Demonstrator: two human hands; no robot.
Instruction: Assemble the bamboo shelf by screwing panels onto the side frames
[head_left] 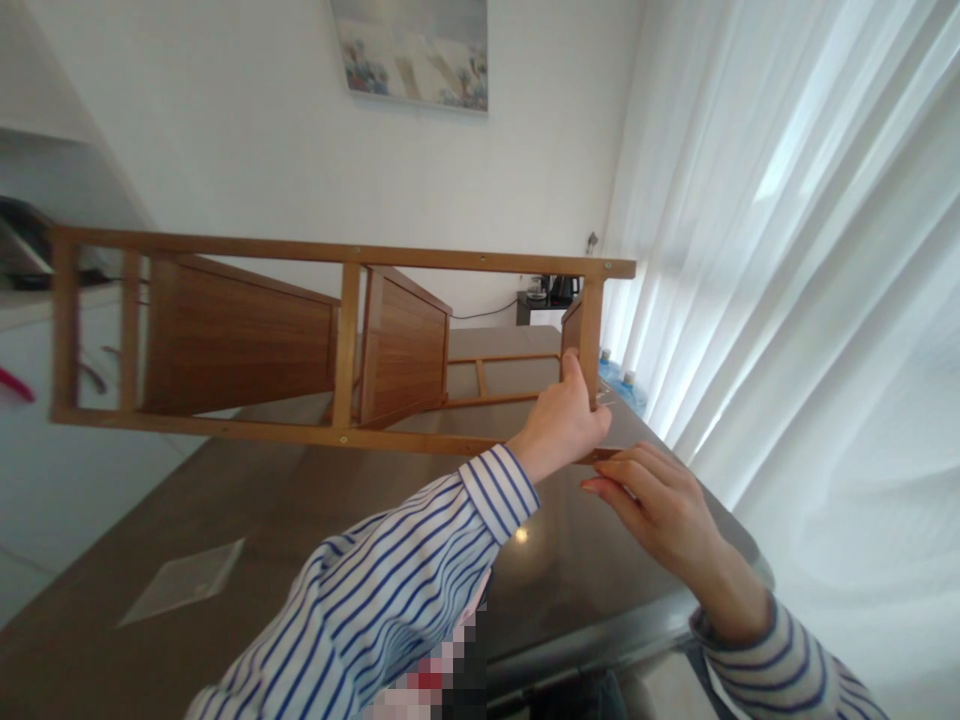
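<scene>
A wooden shelf frame (345, 340) with brown panels lies on its side on a dark table (300, 520), its long rails running left to right. My left hand (562, 420) is closed round the upright post at the frame's right end, thumb up along the wood. My right hand (652, 495) sits just below and right of that corner, fingers bent together and touching the frame's lower rail end. What the right fingers pinch, if anything, is too small to see. Both arms wear blue and white striped sleeves.
A clear plastic bag (184, 578) lies flat on the table at the left. White curtains (787, 250) hang along the right. A picture (412, 50) hangs on the far wall, above a small dark stand (544, 300) with items.
</scene>
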